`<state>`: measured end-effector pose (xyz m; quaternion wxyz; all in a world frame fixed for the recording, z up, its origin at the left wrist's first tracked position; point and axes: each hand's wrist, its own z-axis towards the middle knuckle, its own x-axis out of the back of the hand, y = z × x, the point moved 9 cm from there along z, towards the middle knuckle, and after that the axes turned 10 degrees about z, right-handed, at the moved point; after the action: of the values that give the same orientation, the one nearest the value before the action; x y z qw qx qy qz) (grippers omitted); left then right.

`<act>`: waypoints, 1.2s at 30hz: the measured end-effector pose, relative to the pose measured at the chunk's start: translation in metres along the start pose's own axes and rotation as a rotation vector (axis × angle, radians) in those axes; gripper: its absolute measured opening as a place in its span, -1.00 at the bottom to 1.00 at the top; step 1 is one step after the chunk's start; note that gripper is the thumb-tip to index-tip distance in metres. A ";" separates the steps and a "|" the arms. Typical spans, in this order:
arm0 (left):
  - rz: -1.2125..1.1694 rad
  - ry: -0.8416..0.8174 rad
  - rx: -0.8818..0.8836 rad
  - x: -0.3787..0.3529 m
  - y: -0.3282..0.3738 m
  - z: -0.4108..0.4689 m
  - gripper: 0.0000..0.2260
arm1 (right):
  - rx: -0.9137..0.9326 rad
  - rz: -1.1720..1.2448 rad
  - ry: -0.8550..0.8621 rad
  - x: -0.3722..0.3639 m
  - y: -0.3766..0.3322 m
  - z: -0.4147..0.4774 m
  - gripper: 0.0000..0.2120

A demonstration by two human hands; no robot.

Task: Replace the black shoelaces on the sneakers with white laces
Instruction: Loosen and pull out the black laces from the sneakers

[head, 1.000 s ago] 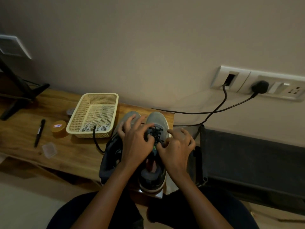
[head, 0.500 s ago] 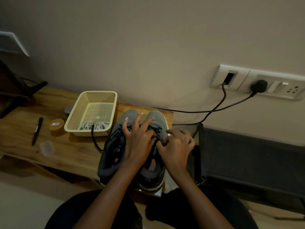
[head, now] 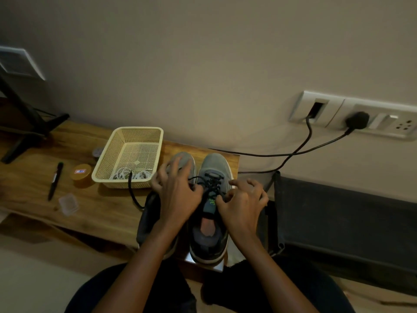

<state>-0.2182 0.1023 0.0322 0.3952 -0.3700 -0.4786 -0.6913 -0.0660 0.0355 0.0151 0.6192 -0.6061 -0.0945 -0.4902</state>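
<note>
Wooden bench against the wall. Two grey sneakers stand side by side at its right end, toes to the wall, heels toward the seated person.

- Right sneaker: black laces threaded through the upper eyelets, tongue showing.
- Left sneaker: mostly hidden under the forearm, so I cannot tell its lacing.
- Left hand: thumb and forefinger closed together at the left edge of the lacing, apparently pinching a strand. Its other fingers are spread over the left sneaker's toe.
- Right hand: fingers curled, tips at the right eyelet row. I cannot tell whether a strand is caught.
- White laces: coiled in the near end of the cream mesh basket, just left of the sneakers.
- Loose black lace: hangs over the basket's near wall and curves onto the bench toward the left sneaker.
- Further left: pen, round tin, small clear box.

Handling, as I judge it: the lace is light, limp cord and will snag where it crosses the eyelets. Best pinched close to an eyelet and drawn out one crossing at a time. The shoe is light and will likely slide, so one hand should steady it by the upper. The new white laces are best led by their stiff tips.
</note>
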 end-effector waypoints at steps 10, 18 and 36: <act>0.218 -0.008 -0.281 -0.021 0.037 -0.008 -0.82 | 0.022 0.001 0.047 0.003 0.002 0.000 -0.85; -0.122 0.184 0.051 0.005 0.007 -0.005 -0.87 | 0.001 -0.018 0.012 0.001 0.000 -0.001 -0.85; 0.210 0.010 -0.295 -0.019 0.036 -0.007 -0.82 | 0.006 -0.006 0.017 0.001 0.003 -0.001 -0.83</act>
<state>-0.1790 0.0914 0.0267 0.4091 -0.4687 -0.3286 -0.7106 -0.0642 0.0333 0.0131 0.6202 -0.5998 -0.0923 -0.4971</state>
